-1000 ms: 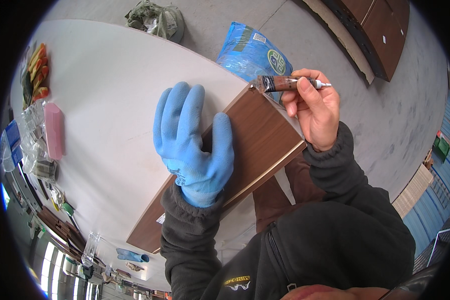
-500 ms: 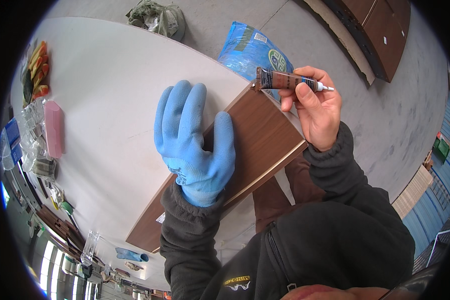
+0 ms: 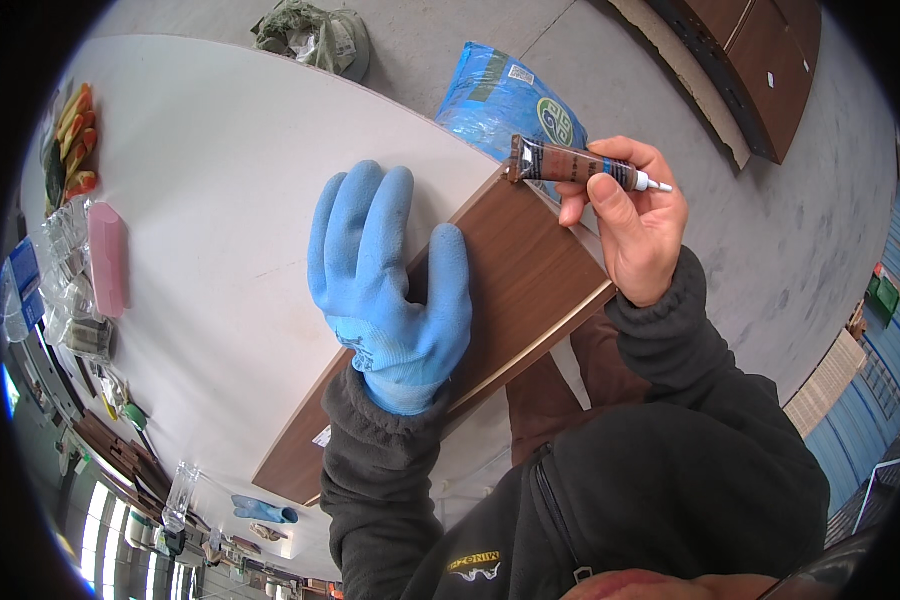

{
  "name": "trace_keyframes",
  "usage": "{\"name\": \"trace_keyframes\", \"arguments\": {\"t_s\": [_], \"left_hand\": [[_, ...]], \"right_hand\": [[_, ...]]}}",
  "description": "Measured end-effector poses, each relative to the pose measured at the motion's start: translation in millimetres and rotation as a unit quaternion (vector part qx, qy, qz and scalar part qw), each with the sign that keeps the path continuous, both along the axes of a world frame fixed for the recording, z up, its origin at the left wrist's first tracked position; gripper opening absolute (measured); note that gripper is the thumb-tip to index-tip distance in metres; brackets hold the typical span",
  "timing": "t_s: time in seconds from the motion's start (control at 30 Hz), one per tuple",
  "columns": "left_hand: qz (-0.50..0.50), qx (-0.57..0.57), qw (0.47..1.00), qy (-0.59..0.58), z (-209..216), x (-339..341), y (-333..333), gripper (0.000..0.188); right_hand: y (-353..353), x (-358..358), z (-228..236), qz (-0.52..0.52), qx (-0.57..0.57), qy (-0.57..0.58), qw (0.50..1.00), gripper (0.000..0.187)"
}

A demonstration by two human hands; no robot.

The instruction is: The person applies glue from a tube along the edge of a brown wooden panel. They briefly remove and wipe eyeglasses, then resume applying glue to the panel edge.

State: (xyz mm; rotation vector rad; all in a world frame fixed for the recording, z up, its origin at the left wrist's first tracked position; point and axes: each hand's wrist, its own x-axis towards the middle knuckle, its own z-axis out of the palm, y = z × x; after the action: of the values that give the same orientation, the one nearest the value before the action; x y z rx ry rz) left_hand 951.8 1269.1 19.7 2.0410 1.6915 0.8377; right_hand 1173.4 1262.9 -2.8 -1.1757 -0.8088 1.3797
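My left hand (image 3: 385,280) wears a blue coated work glove. Its fingers are stretched out flat over the edge of a brown wood-grain board (image 3: 530,260), with nothing gripped. My bare right hand (image 3: 638,215) pinches a small brown squeeze tube (image 3: 570,166) between thumb and fingers, above the board's far right corner. The tube lies nearly level. Its white nozzle (image 3: 654,184) points right, and its crimped end comes close to the board's corner; I cannot tell whether they touch. The board lies on a large white table (image 3: 210,200).
At the table's left are orange-and-yellow gloves (image 3: 78,140), a pink box (image 3: 108,258) and clear plastic packaging (image 3: 65,270). Blue cloth or glove (image 3: 263,509) lies near the lower left. A blue plastic bag (image 3: 505,100) sits beyond the board, and brown panels (image 3: 760,80) stand at far right.
The tube has rolled slightly in my right hand, and its nozzle has dipped a little. My left hand stays in place.
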Motion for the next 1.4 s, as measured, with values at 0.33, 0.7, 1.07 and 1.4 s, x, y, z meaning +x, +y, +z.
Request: {"name": "trace_keyframes", "arguments": {"t_s": [0.33,0.7,1.07,1.4], "left_hand": [[0.002,0.005,1.000,-0.006,-1.2,0.5,-0.4,0.046],[0.002,-0.006,1.000,-0.003,-0.9,0.5,-0.7,0.045],[0.000,-0.003,1.000,-0.007,-1.4,0.2,-0.4,0.045],[0.000,-0.004,1.000,-0.003,-0.8,0.7,-0.2,0.045]], "right_hand": [[-0.7,-3.0,1.6,0.005,0.023,-0.021,1.000,0.030],[-1.2,-3.2,2.1,0.005,0.017,-0.023,1.000,0.029],[-1.3,-3.1,1.0,-0.012,0.009,-0.008,1.000,0.028],[-2.7,-1.4,0.0,-0.017,0.002,0.003,1.000,0.028]]}}
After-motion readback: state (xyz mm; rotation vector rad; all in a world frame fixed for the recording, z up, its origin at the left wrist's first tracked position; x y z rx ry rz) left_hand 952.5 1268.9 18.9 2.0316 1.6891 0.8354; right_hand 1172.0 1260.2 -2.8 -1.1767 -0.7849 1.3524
